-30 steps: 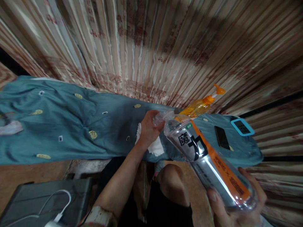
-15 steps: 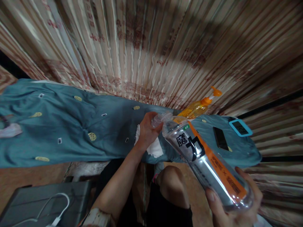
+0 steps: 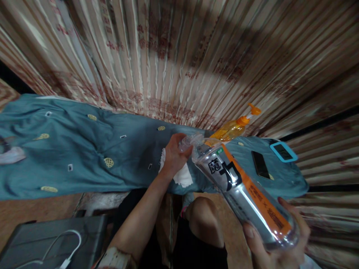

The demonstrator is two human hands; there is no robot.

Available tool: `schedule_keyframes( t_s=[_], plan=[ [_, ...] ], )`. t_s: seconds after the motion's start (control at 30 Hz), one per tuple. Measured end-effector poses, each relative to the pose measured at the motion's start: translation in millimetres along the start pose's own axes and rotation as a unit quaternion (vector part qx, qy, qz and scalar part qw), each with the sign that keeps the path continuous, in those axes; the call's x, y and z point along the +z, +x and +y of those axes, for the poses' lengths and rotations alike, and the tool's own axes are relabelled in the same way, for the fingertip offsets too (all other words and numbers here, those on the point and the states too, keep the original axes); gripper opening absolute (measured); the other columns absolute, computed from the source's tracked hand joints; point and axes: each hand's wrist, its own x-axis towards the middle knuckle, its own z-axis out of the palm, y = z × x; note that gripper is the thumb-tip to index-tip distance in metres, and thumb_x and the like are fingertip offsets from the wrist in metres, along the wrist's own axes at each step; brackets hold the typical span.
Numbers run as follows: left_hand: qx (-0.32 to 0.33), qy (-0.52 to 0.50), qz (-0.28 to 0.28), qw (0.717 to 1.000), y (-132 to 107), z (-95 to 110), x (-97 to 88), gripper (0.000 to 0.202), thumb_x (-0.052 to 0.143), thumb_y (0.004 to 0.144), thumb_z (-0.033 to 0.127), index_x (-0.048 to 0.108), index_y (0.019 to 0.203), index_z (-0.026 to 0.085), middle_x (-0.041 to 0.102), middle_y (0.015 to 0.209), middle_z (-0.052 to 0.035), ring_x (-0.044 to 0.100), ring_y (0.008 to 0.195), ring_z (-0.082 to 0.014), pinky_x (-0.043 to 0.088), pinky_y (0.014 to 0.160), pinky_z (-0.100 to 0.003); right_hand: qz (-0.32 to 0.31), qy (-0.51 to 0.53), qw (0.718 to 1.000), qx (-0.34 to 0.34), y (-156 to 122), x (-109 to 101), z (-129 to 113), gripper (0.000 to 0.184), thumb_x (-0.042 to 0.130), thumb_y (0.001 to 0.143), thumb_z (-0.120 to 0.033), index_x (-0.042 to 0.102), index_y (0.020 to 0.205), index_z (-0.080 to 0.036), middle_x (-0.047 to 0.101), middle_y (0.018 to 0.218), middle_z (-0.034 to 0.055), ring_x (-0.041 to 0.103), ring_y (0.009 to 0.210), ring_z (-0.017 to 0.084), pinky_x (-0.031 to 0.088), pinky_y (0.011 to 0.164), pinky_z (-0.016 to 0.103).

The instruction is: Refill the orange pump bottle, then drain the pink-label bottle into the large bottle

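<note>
My right hand [image 3: 276, 244] grips the base of a clear plastic bottle [image 3: 241, 188] with an orange and black label, held tilted with its neck pointing away from me. My left hand [image 3: 174, 155] is closed round the bottle's neck and cap end [image 3: 188, 141]. Under the left hand a white cloth [image 3: 183, 175] lies on the teal patterned cloth [image 3: 84, 149] that covers a long surface. An orange pump bottle [image 3: 234, 127] lies just beyond the clear bottle's neck.
A dark phone [image 3: 260, 165] and a small device with a light-blue frame [image 3: 283, 151] lie on the teal cloth at the right. A striped curtain [image 3: 179, 56] hangs behind. A dark case [image 3: 42, 239] with a white cable [image 3: 64, 246] sits lower left. My knee [image 3: 206, 216] is below.
Almost nothing has moved: both hands keep their hold on the clear bottle, which has shifted slightly left and down in view as my head moved.
</note>
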Motion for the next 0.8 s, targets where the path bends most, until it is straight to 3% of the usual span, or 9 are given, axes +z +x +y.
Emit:
schedule_keyframes(
  t_s=[0.37,0.8],
  plan=[
    [0.006,0.004,-0.005,1.000,-0.2,-0.6,-0.3,0.040,0.087,0.080,0.026,0.068,0.113,0.020,0.080,0.113,-0.0083,0.079,0.105,-0.0257,0.064,0.096,-0.038,-0.011,-0.013,0.999,-0.037,0.9,-0.1,-3.2,0.104,0.091,0.083,-0.048,0.041,0.171,-0.023,0.061,0.147,0.0170,0.066,0.120,0.030,0.052,0.100,0.042],
    [-0.001,0.000,-0.002,1.000,0.6,0.2,1.3,0.039,0.087,0.079,0.026,0.068,0.113,0.022,0.080,0.110,-0.0069,0.078,0.103,-0.0259,0.064,0.095,-0.038,0.008,0.016,0.999,0.033,-0.4,-0.3,-8.3,0.114,0.096,0.072,-0.057,0.044,0.167,-0.021,0.059,0.145,0.0200,0.062,0.125,0.039,0.046,0.113,0.068]
  ],
)
